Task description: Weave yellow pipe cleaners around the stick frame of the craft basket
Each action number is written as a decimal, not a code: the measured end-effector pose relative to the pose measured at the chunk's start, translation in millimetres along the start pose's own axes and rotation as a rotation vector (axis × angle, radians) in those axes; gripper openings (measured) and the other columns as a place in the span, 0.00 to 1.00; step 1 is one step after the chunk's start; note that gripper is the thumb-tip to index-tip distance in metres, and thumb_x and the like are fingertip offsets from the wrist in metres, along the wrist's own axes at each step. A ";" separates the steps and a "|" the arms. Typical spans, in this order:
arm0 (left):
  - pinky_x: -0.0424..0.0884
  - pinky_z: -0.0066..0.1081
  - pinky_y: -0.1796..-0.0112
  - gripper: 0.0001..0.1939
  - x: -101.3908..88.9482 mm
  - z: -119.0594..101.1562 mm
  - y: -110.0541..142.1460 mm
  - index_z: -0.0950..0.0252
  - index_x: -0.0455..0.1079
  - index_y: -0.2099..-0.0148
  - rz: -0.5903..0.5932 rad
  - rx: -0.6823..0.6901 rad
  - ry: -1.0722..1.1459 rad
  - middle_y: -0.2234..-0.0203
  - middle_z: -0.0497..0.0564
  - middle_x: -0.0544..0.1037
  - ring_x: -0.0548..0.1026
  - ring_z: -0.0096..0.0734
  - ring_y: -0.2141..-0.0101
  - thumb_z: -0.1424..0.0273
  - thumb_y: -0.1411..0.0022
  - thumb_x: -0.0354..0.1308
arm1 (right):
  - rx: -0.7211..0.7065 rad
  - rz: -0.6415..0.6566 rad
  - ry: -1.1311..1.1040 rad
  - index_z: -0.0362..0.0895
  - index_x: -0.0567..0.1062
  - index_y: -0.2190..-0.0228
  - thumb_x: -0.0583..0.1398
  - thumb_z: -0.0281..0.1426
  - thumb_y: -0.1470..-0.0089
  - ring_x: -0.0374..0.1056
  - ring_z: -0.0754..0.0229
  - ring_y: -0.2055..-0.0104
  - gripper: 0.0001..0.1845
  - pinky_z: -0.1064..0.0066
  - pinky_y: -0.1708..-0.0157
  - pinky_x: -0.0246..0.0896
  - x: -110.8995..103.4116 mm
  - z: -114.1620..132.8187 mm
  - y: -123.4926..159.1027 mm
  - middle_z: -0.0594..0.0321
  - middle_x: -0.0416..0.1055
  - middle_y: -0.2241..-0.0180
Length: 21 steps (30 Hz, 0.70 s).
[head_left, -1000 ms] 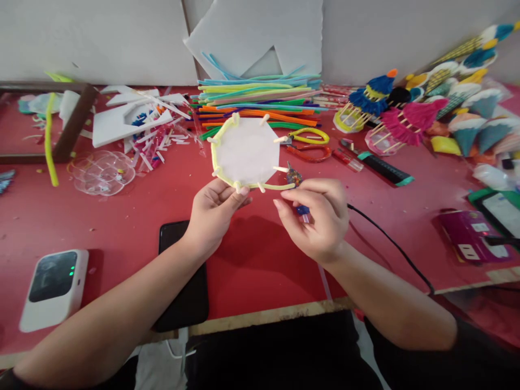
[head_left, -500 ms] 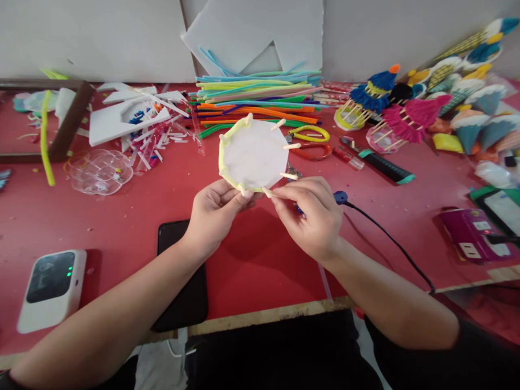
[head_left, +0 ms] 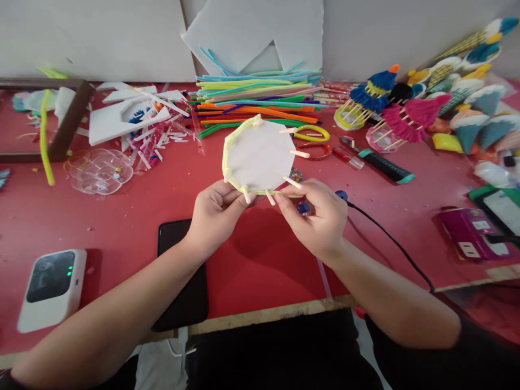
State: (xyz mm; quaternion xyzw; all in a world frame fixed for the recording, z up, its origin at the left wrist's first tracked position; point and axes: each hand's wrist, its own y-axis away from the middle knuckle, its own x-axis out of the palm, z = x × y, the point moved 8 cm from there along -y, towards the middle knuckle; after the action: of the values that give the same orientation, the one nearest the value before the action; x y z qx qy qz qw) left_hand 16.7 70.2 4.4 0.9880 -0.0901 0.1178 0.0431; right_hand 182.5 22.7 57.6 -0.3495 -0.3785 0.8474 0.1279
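Observation:
I hold a white foam octagon (head_left: 258, 156) above the red table; several short wooden pegs stick out of its rim. A pale yellow-green pipe cleaner (head_left: 228, 154) is woven along its left and lower edge. My left hand (head_left: 214, 214) pinches the octagon's lower left edge. My right hand (head_left: 314, 216) pinches the free end of the pipe cleaner by the pegs at the lower right. A glue gun's blue tip (head_left: 340, 196) and black cord (head_left: 390, 238) lie just behind my right hand.
A stack of coloured pipe cleaners (head_left: 260, 100) lies behind the octagon, with scissors (head_left: 311, 142) and a cutter (head_left: 384, 167) to its right. Finished tasselled crafts (head_left: 410, 111) fill the right. Foam scraps (head_left: 125, 116) and a clear tray (head_left: 99, 170) sit left; a black phone (head_left: 182, 292) and a white device (head_left: 51, 287) lie near.
The octagon has turned clockwise and shifted slightly right. My right hand came in from beside it and now pinches the pipe cleaner at the lower right pegs.

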 end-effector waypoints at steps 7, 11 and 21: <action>0.77 0.30 0.61 0.09 -2.4 -7.8 2.5 0.64 0.81 0.65 -0.040 0.101 -0.134 0.71 0.50 0.84 0.82 0.33 0.68 0.71 0.49 0.77 | -0.104 -0.080 0.141 0.47 0.77 0.64 0.66 0.29 0.39 0.75 0.64 0.74 0.03 0.73 0.73 0.70 -7.1 6.1 1.7 0.66 0.80 0.72; 0.77 0.30 0.64 0.05 -3.4 -10.0 4.2 0.62 0.81 0.66 -0.052 0.137 -0.196 0.73 0.49 0.83 0.81 0.33 0.69 0.73 0.45 0.73 | -0.127 -0.102 0.208 0.47 0.75 0.68 0.68 0.30 0.40 0.71 0.66 0.79 0.06 0.75 0.77 0.67 -10.4 9.1 1.4 0.68 0.77 0.78; 0.80 0.33 0.59 0.07 0.6 -5.5 3.4 0.61 0.81 0.64 -0.014 0.113 -0.129 0.67 0.49 0.86 0.84 0.37 0.64 0.71 0.46 0.74 | -0.303 -0.159 0.298 0.49 0.71 0.72 0.72 0.28 0.46 0.64 0.68 0.81 0.15 0.74 0.78 0.63 -14.5 24.4 2.7 0.73 0.71 0.82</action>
State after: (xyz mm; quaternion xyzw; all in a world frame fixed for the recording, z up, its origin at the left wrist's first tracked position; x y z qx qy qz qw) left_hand 15.4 67.4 10.1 0.9950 -0.0788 0.0584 -0.0180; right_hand 176.3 0.4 74.2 -0.4551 -0.5047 0.7072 0.1951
